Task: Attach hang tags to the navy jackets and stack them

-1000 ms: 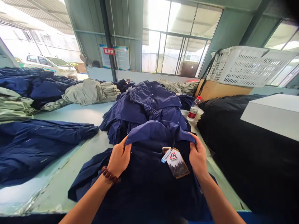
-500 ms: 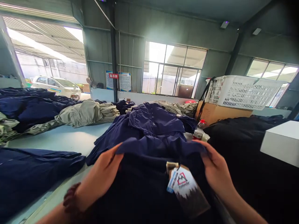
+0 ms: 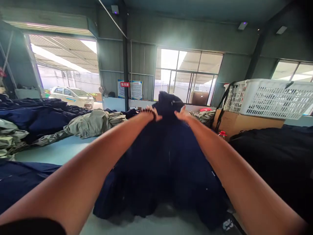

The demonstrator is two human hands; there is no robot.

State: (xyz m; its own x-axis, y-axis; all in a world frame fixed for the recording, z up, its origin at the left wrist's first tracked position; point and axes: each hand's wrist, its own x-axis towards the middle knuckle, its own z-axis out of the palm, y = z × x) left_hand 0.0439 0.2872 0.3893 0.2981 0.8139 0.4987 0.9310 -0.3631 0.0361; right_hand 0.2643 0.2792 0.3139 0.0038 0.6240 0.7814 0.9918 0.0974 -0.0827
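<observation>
A dark navy hooded jacket (image 3: 168,150) spreads down the middle of the view, its hood (image 3: 168,101) raised at the far end. Both my arms stretch out over it. My left hand (image 3: 154,113), with a dark bead bracelet at the wrist, grips the jacket's left edge just below the hood. Opposite it, my right hand (image 3: 182,114) holds the right edge, thumb turned inward. Fingers of both hands are small and slightly blurred. The hang tag seen before on the collar is hidden now.
Left are heaps of navy garments (image 3: 41,114) and grey-green garments (image 3: 90,123) on the pale table (image 3: 58,147). On the right, a white plastic basket (image 3: 271,98) tops a cardboard box (image 3: 249,123), near a red-capped bottle (image 3: 222,133) and a black cloth pile (image 3: 274,147).
Both hands have moved far forward and closer together, carrying the jacket's upper end away from me. The jacket now lies stretched out, and its hood has risen. The view has shifted slightly.
</observation>
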